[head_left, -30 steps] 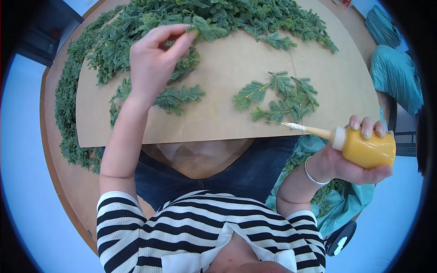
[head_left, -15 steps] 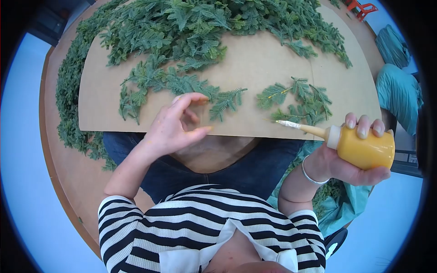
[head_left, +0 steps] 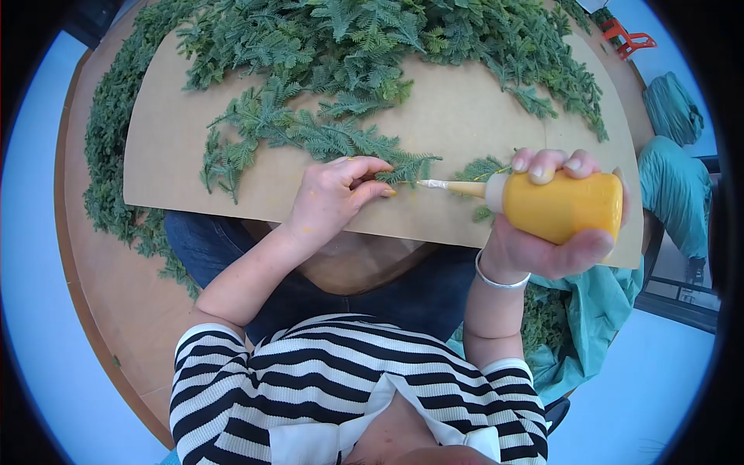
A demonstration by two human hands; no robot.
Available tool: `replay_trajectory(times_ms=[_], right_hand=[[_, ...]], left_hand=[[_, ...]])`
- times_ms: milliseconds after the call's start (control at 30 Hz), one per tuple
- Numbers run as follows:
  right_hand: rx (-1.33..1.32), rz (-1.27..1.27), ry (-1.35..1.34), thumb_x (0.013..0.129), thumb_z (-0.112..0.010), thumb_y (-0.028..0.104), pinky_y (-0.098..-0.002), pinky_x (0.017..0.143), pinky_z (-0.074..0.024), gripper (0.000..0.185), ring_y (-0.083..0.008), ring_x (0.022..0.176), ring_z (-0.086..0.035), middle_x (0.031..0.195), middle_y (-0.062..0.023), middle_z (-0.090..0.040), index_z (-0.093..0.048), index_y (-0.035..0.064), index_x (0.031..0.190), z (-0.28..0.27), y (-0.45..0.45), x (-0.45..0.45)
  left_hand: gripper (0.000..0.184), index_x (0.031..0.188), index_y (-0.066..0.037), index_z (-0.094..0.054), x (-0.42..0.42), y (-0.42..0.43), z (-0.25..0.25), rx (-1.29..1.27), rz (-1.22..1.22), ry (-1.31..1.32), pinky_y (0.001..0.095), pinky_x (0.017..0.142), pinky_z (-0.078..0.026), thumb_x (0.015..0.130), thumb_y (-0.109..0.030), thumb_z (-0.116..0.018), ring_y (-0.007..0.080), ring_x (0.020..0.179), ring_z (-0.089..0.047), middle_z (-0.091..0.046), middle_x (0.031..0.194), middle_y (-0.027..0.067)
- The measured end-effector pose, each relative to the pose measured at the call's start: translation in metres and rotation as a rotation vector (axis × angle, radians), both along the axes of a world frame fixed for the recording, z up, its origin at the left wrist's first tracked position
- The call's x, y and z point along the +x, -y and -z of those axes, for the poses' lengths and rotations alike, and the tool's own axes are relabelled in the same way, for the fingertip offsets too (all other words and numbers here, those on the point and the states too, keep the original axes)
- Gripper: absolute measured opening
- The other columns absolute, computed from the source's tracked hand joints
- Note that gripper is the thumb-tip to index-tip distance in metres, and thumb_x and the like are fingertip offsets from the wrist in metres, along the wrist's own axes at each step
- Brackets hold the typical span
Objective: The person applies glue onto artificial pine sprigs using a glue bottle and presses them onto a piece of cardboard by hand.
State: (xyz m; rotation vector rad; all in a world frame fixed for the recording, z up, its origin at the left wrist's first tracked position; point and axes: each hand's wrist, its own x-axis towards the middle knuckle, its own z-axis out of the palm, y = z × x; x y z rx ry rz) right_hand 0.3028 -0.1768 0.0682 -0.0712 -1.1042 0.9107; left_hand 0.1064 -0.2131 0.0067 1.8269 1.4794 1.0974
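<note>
A fir-like green sprig [head_left: 415, 166] lies on a brown board [head_left: 465, 105], at the fingertips of the left hand [head_left: 324, 200]. Thumb and forefinger curl close to each other at its near side; whether they pinch the stem or merely touch it, one cannot tell. Just right of that hand, the slim nozzle [head_left: 465, 187] of a yellow bottle [head_left: 564, 205] points at the sprig, the bottle tipped on its side and wrapped by the fingers and thumb of the right hand [head_left: 531, 249]. Good work here would likely call for a motionless stem, the tip kept low and clear of the fingertips, and a light, even squeeze.

Beyond the left hand, joined or overlapping branches [head_left: 267, 124] trail away to its left, apt to snag if dragged. A second cluster [head_left: 484, 167] sits partly hidden behind the bottle, leaving little room rightward. Farther out, a heap of greenery [head_left: 333, 39] lines the far side. Bare board opens between heap and nozzle, while the near edge runs just below the left hand's wrist.
</note>
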Motion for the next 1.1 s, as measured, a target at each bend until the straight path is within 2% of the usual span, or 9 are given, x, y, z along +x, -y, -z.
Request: replay_trajectory(times_ms=[167,400,667,767,833,1067,1100], right_hand=[[-0.031,0.013,-0.002,0.084,-0.053,0.044,-0.0449,0.064,-0.0476,0.053,-0.0290,0.074,-0.054,0.098,-0.0170,-0.050,-0.028,0.0206,0.124,0.000,-0.003,-0.005],[-0.038,0.002,0.014,0.085,-0.052,0.043,-0.0448,0.065,-0.0475,0.049,-0.0293,0.075,-0.054,0.099,-0.0166,-0.050,-0.030,0.0216,0.123,0.004,-0.009,0.000],[-0.076,0.071,-0.015,0.088,-0.047,0.042,-0.0444,0.066,-0.0480,0.042,-0.0285,0.076,-0.055,0.100,-0.0160,-0.050,-0.032,0.0223,0.121,0.005,-0.015,0.009],[-0.094,0.082,0.017,0.084,-0.047,0.051,-0.0403,0.070,-0.0437,0.043,-0.0224,0.078,-0.055,0.098,-0.0090,-0.052,-0.047,0.0121,0.104,0.007,-0.017,0.011],[-0.105,0.075,-0.040,0.089,-0.046,0.041,-0.0432,0.066,-0.0487,0.039,-0.0277,0.076,-0.056,0.101,-0.0158,-0.051,-0.032,0.0209,0.119,0.010,-0.018,0.015],[-0.163,0.161,-0.098,0.089,-0.045,0.040,-0.0416,0.065,-0.0493,0.036,-0.0269,0.073,-0.056,0.098,-0.0152,-0.052,-0.034,0.0201,0.117,0.011,-0.020,0.024],[-0.183,0.184,-0.059,0.086,-0.047,0.046,-0.0405,0.068,-0.0463,0.039,-0.0238,0.074,-0.055,0.096,-0.0112,-0.052,-0.041,0.0134,0.107,0.010,-0.018,0.024]], left_hand=[[0.023,0.091,-0.005,-0.066,-0.001,-0.003,-0.002,-0.103,0.043,0.059,0.0221,0.056,-0.048,0.069,-0.008,-0.071,0.0103,0.061,-0.062,-0.064,0.073,0.0074],[0.020,0.089,-0.004,-0.066,-0.002,-0.006,-0.001,-0.073,0.061,0.060,0.0225,0.055,-0.047,0.070,-0.007,-0.070,0.0102,0.058,-0.060,-0.064,0.073,0.0075],[0.016,0.086,-0.003,-0.066,-0.002,-0.010,-0.004,0.016,0.136,-0.053,0.0280,0.061,-0.048,0.070,-0.004,-0.067,0.0189,0.067,-0.061,-0.064,0.074,0.0090],[0.016,0.085,-0.003,-0.065,-0.001,-0.010,-0.004,0.009,0.140,-0.049,0.0282,0.061,-0.048,0.070,-0.004,-0.067,0.0190,0.067,-0.061,-0.064,0.075,0.0088],[0.016,0.085,-0.003,-0.065,0.000,-0.010,-0.005,0.011,0.144,-0.057,0.0284,0.061,-0.048,0.070,-0.003,-0.066,0.0195,0.067,-0.061,-0.064,0.075,0.0089],[0.014,0.084,-0.003,-0.065,0.001,-0.010,-0.007,0.037,0.152,-0.113,0.0292,0.063,-0.048,0.070,-0.002,-0.066,0.0216,0.069,-0.060,-0.064,0.075,0.0095],[0.014,0.084,-0.003,-0.065,0.001,-0.010,-0.008,0.038,0.155,-0.115,0.0292,0.063,-0.048,0.070,-0.002,-0.066,0.0216,0.069,-0.060,-0.064,0.075,0.0095]])
